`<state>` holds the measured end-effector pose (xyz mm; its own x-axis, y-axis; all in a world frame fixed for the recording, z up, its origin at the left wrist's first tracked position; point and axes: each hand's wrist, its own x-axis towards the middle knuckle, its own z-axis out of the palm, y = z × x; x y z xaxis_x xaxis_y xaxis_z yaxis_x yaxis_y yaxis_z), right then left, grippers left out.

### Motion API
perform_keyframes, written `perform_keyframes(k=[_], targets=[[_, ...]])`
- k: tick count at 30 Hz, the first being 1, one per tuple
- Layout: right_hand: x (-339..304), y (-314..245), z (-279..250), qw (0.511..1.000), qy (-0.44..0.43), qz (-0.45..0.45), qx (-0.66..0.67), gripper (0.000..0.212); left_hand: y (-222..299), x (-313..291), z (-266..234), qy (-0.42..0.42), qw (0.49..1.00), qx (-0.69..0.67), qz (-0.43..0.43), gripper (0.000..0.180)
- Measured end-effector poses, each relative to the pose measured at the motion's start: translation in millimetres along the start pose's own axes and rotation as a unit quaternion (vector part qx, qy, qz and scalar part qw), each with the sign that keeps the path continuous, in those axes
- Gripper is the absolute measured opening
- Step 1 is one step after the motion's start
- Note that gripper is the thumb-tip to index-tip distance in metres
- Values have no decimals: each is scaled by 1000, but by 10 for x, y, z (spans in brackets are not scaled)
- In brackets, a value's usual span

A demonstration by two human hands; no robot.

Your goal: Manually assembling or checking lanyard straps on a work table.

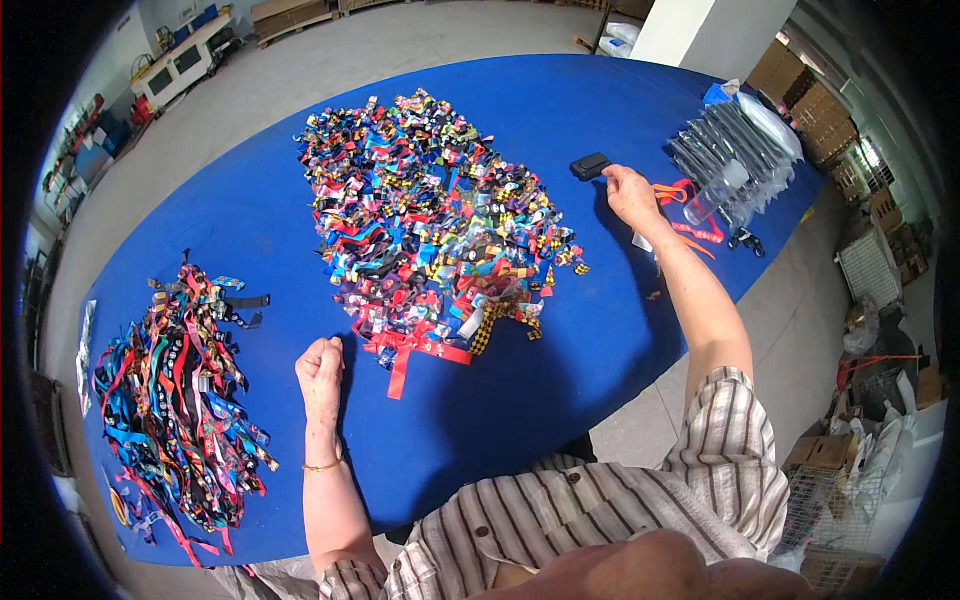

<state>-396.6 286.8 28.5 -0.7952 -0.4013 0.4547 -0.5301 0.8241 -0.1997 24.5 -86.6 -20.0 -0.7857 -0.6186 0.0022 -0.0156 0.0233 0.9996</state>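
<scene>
My left hand (pixel 320 370) rests on the blue table as a fist, with nothing showing in it. Beside it spreads a big heap of short, folded, many-coloured printed ribbon straps (pixel 420 210). A red ribbon strap (pixel 402 358) lies at the heap's near end. Over on the right, the fingers of my right hand (pixel 632 198) are pinched at the near edge of a small black case (pixel 589 166). Just past that hand lie orange and red straps (pixel 690 215) and a clear plastic bottle (pixel 712 195).
A second pile of long, loose ribbon straps (pixel 180 400) covers the table's left side. Flat packs in clear plastic (pixel 735 150) are stacked at the far right. A white pillar (pixel 700 35) stands beyond the table (pixel 540 100). Scissors (pixel 120 505) lie at the left edge.
</scene>
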Motion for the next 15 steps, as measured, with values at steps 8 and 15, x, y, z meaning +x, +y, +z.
perform_keyframes(k=[8,15], targets=[[284,8,257,989,-91,-32,-112,44,15,-14,-6,3,1000,-4,-11,39],[450,-73,402,952,-164,-52,-252,48,-16,-18,-29,4,1000,-20,-23,38]])
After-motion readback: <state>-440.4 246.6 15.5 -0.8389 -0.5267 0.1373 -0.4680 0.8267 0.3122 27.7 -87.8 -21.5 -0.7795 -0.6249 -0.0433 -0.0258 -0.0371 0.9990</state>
